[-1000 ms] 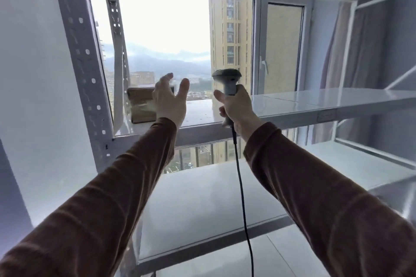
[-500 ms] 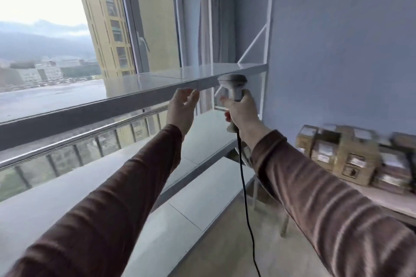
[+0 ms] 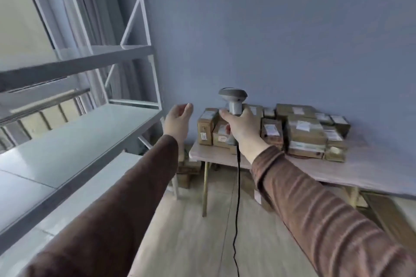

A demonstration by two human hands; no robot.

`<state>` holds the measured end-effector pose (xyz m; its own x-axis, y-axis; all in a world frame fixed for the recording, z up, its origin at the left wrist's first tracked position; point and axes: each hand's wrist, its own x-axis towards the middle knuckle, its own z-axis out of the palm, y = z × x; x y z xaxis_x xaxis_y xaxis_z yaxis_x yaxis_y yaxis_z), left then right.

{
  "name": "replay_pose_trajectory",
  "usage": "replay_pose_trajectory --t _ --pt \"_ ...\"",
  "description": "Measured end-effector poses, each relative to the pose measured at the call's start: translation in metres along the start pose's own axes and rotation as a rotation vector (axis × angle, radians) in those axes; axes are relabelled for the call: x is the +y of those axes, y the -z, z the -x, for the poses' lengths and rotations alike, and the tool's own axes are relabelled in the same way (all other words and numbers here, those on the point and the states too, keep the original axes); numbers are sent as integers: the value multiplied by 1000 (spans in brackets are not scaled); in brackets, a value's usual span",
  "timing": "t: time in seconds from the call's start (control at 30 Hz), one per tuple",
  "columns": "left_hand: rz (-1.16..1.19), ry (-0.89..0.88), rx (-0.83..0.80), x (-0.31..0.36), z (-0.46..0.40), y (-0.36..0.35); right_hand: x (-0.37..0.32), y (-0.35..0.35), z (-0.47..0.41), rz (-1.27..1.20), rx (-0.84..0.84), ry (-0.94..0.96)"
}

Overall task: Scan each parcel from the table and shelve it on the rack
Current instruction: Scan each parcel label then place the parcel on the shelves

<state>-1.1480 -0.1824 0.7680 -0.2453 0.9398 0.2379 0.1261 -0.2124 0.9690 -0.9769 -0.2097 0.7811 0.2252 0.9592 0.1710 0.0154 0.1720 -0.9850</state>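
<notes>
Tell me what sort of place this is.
Probably a small parcel sorting or storage room. Labelled cardboard parcels are piled on a table, a metal rack stands beside it, and the right hand holds a corded barcode scanner.

Pale worktop (image 3: 337,173) against the wall, cardboard parcels (image 3: 304,132) clustered on it, metal rack (image 3: 74,132) just beside
</notes>
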Motion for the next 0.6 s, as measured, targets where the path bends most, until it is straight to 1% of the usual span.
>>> replay_pose_trajectory --t 0.17,0.27,0.47,0.6 --pt "0 73 -178 -24 -11 -118 38 95 -52 31 112 -25" --pt "0 92 -246 -39 -27 -176 61 140 -85 43 189 -53" --pt "-8 136 -385 -74 -70 -275 101 212 -153 86 350 -97" --pt "1 136 -472 -92 -103 -340 120 253 -194 139 463 -84"
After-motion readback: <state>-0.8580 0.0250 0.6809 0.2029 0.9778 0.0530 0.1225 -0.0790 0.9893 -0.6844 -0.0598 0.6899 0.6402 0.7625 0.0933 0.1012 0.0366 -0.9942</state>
